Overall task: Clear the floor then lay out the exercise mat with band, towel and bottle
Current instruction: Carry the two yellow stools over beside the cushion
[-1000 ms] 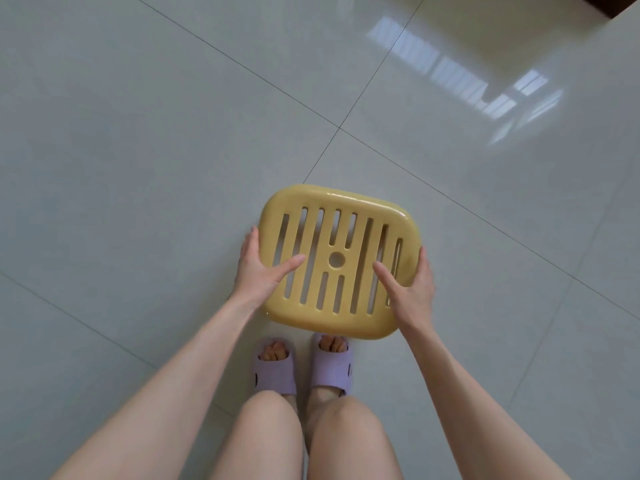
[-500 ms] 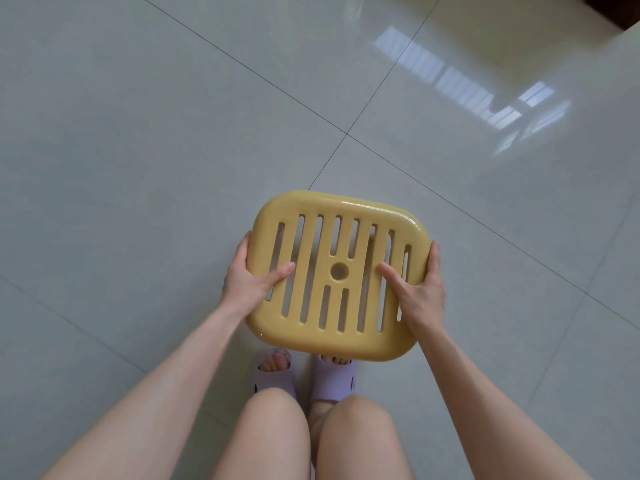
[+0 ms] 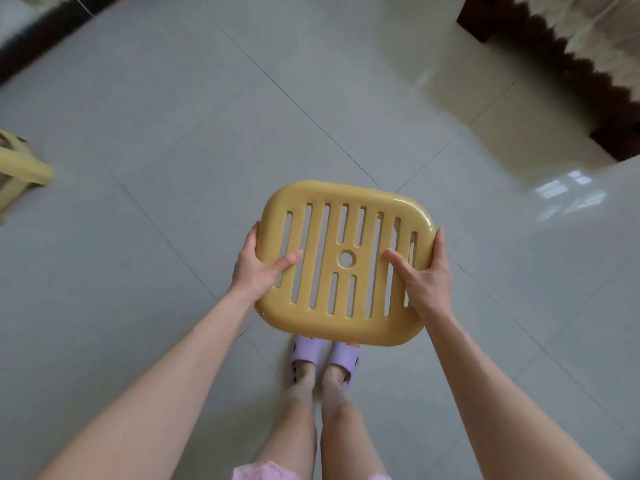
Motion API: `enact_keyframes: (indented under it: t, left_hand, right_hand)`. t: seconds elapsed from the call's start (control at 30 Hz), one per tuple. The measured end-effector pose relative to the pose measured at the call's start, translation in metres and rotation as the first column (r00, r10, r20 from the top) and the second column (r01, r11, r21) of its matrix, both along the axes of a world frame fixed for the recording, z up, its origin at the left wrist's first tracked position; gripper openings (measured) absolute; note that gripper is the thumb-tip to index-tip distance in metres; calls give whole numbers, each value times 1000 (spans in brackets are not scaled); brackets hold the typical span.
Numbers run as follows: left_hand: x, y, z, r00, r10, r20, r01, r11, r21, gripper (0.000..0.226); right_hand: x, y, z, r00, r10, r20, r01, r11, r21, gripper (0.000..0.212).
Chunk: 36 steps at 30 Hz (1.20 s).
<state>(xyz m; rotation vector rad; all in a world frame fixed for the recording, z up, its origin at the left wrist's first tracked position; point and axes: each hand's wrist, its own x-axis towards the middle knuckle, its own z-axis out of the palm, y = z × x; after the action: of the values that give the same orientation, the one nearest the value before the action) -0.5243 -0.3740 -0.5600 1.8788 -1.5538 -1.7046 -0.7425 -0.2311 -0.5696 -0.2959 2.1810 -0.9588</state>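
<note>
A second stool (image 3: 20,168) now shows at the left edge. The left hand (image 3: 258,268) and right hand (image 3: 426,278) grip the stool (image 3: 346,261) by its sides, thumbs on top, fingers (image 3: 252,237) wrapped round the rim. It has risen off the floor (image 3: 138,98), so clearing is under way. The mat, band, towel and bottle are unseen. No writing is readable.

Between the left hand (image 3: 258,271) and right hand (image 3: 427,282), a mustard-yellow stool (image 3: 363,268) — patterned with parallel slots round one central hole. Below them, lilac slippers (image 3: 308,351); the floor (image 3: 173,133) is pale grey glossy tile with thin dark seams.
</note>
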Motion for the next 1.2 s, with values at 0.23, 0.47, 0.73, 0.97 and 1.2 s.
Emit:
enact_keyframes:
  t: [0.23,0.47,0.73,0.97,1.2]
  left_hand:
    - [28,-19,121,980,184,-73,-189,979,-74,91]
    - [61,-53,175,942,300,-154,-320,939,-127,85]
    - [134,-111,198,892,410,-190,-438,887,-143,85]
    - [242,-188,209,848,499,-181,-526,834,-169,90]
    - [351,-253,216,795,585,-159,-606,774,-182,90]
  right_hand:
    - [7,-58,126,980,181,-79,-187,980,-69,106]
    - [29,-122,196,942,295,-157,-313,945,-100,105]
    - [98,-217,236,879,435,-197,-457,885,-87,105]
    - [203,-319,252,815,535,-222,-562,823,-83,101]
    - [312,-412,250,766,615,-185,-638,763,-106,103]
